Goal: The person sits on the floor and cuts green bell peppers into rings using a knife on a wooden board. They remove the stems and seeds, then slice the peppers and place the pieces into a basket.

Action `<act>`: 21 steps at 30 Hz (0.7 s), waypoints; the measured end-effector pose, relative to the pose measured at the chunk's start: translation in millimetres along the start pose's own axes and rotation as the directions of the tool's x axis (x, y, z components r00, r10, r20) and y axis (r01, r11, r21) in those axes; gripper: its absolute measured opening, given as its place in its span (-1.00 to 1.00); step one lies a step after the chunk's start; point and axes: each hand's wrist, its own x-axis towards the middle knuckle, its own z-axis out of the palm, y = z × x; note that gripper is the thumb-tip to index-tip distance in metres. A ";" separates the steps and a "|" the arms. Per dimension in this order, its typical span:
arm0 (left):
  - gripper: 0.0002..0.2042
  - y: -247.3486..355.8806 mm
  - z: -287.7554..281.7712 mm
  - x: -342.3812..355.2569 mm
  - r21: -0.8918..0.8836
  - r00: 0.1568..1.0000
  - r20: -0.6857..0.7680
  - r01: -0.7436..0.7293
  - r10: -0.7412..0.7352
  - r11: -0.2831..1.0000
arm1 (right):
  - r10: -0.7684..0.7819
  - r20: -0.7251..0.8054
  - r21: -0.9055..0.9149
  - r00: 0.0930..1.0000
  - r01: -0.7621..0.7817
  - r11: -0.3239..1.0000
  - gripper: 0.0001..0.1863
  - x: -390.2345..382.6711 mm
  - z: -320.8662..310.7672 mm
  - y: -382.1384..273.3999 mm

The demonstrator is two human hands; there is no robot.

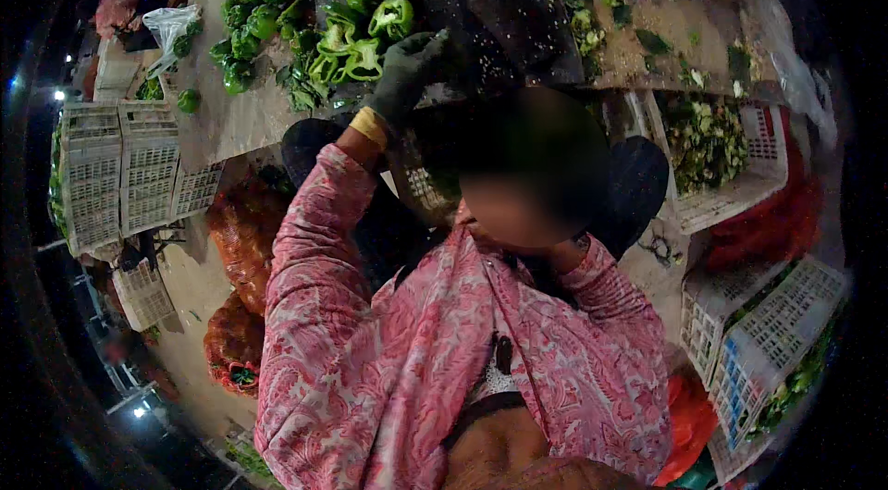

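My left hand [412, 69], in a dark glove with a yellow band at the wrist, is at the near edge of a dark board [518, 27]. Its fingers point right, loosely bent and slightly apart, and I see nothing held in them. Just left of it lie several halved green peppers [363, 60], their cut insides facing up. Whole green peppers [242, 46] are heaped farther left. Pale seeds are scattered over the board. The right sleeve [606, 282] bends in toward my chest; a dark blurred patch hides my right hand.
A crate of pepper scraps [708, 148] stands right of the table, with more white crates [782, 333] below it. Stacked crates [148, 166] and filled red net sacks [242, 240] are at the left. A plastic bag [171, 32] lies at the table's far left.
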 end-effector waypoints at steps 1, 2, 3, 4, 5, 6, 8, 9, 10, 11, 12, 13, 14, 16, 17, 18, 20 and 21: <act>-0.69 -5.8 4.1 7.1 0.024 1.000 0.006 0.009 -0.009 1.000 | 0.111 -0.113 0.154 0.987 -0.093 0.984 -0.89 -5.6 -2.4 -1.7; -0.66 -14.7 11.3 11.0 0.100 0.987 -0.080 -0.131 0.139 0.986 | 0.103 -0.198 0.037 0.975 -0.098 0.995 -0.89 -8.4 0.6 7.6; -0.64 -21.7 12.0 18.6 0.284 0.977 -0.110 -0.145 0.182 0.948 | 0.083 -0.282 -0.081 0.956 -0.110 0.991 -0.88 -8.8 -0.1 12.4; -0.62 -30.3 8.2 25.6 0.455 0.964 -0.141 -0.138 0.224 0.880 | -0.041 -0.448 -0.322 0.893 -0.119 0.939 -0.86 -2.9 -13.2 5.6; -0.59 -34.5 2.6 30.5 0.618 0.948 -0.168 -0.112 0.269 0.778 | -0.203 -0.563 -0.530 0.801 -0.162 0.832 -0.84 6.3 -33.1 -1.4; -0.53 -33.3 0.4 35.0 0.764 0.945 -0.162 -0.063 0.285 0.642 | -0.310 -0.584 -0.659 0.750 -0.215 0.721 -0.79 10.6 -52.2 -8.3; -0.53 -26.5 -2.1 34.9 0.662 0.971 -0.130 -0.065 0.199 0.747 | -0.397 -0.557 -0.799 0.730 -0.339 0.497 -0.67 23.6 -80.0 -12.9; -0.53 -23.2 -2.4 35.3 0.605 0.982 -0.106 -0.063 0.159 0.794 | -0.367 -0.541 -0.826 0.757 -0.396 0.401 -0.60 30.3 -89.8 -11.5; -0.54 -21.4 -3.7 34.7 0.670 0.956 0.035 -0.239 0.292 0.703 | -0.336 -0.526 -0.846 0.781 -0.443 0.297 -0.54 36.4 -98.9 -9.8; -0.54 -21.9 -5.3 31.6 0.705 0.898 0.183 -0.404 0.400 0.583 | -0.281 -0.530 -0.842 0.800 -0.459 0.283 -0.49 38.7 -106.4 -2.2; -0.55 -21.5 -5.7 31.9 0.716 0.879 0.236 -0.446 0.414 0.537 | -0.224 -0.533 -0.839 0.816 -0.474 0.269 -0.44 39.4 -113.4 10.7; -0.56 -20.5 -7.2 30.0 0.726 0.859 0.283 -0.483 0.427 0.490 | -0.166 -0.532 -0.836 0.831 -0.484 0.257 -0.38 43.2 -115.8 18.8; -0.56 -19.3 -7.1 30.5 0.740 0.901 0.232 -0.408 0.367 0.534 | -0.129 -0.538 -0.831 0.833 -0.498 0.250 -0.38 46.3 -117.1 24.9; -0.60 -2.2 5.7 22.3 0.769 0.993 0.072 -0.116 0.096 0.628 | -0.020 -0.547 -0.820 0.837 -0.531 0.212 -0.39 50.7 -118.0 27.8; -0.59 -3.0 5.2 18.8 0.717 0.994 0.052 -0.103 0.095 0.690 | 0.033 -0.548 -0.818 0.836 -0.544 0.186 -0.39 53.5 -118.2 22.9; -0.59 -3.4 3.9 16.7 0.659 0.995 0.033 -0.091 0.092 0.747 | 0.035 -0.559 -0.810 0.829 -0.554 0.193 -0.41 54.2 -119.3 17.8; -0.59 -8.5 4.4 18.2 0.616 0.982 0.022 -0.162 0.189 0.771 | 0.042 -0.581 -0.791 0.813 -0.576 0.206 -0.45 55.2 -121.9 9.3; -0.59 -16.3 6.8 21.7 0.636 0.957 0.031 -0.241 0.288 0.733 | -0.019 -0.550 -0.798 0.835 -0.518 0.309 -0.47 52.0 -129.1 9.0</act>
